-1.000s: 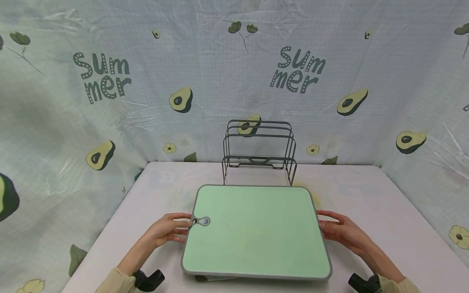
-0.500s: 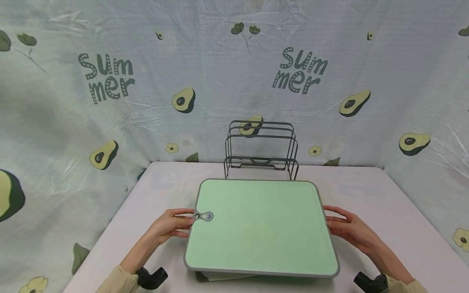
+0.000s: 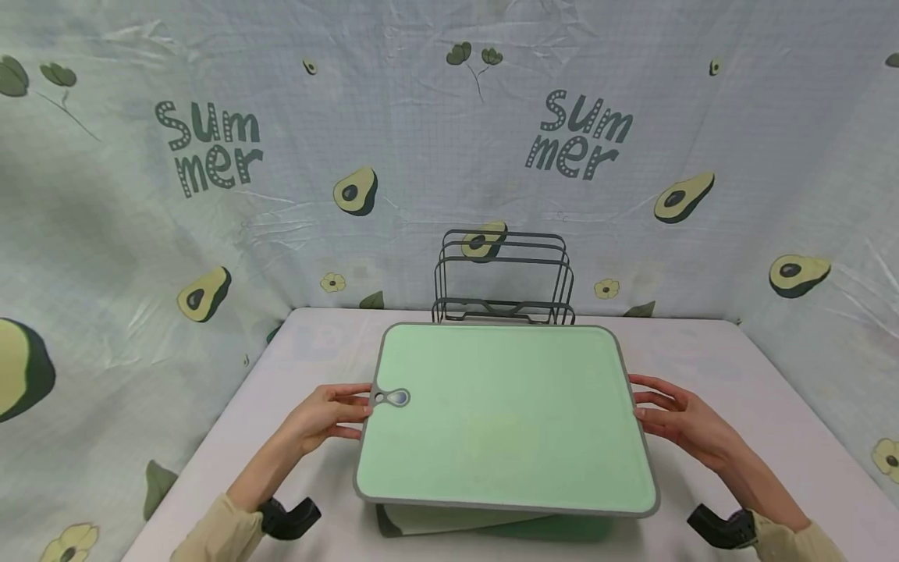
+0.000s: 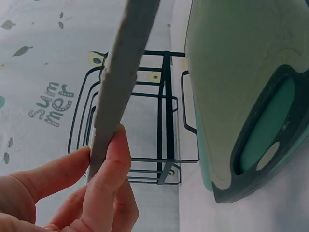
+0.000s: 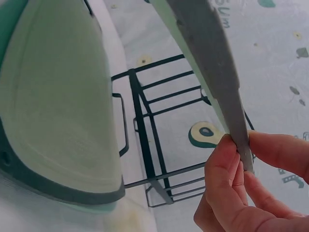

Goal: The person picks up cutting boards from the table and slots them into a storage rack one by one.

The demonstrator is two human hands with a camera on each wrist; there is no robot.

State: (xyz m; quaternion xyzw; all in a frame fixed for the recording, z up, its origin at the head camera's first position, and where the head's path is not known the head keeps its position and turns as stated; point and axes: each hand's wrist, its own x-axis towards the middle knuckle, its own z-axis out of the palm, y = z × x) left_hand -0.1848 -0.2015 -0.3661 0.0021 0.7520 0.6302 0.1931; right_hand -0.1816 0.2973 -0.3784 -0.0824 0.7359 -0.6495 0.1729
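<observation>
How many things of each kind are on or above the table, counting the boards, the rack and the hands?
Cutting boards: 3, a light green one held up by its side edges, a pale one and a darker green one lying beneath it.
Wire racks: 1, dark metal, behind the boards.
Hands: 2, left hand and right hand.
Total: 6.

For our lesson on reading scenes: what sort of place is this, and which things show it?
Probably a staged tabletop set, not a real kitchen: a printed avocado backdrop hung around a plain table, with a wire rack and cutting board.
</observation>
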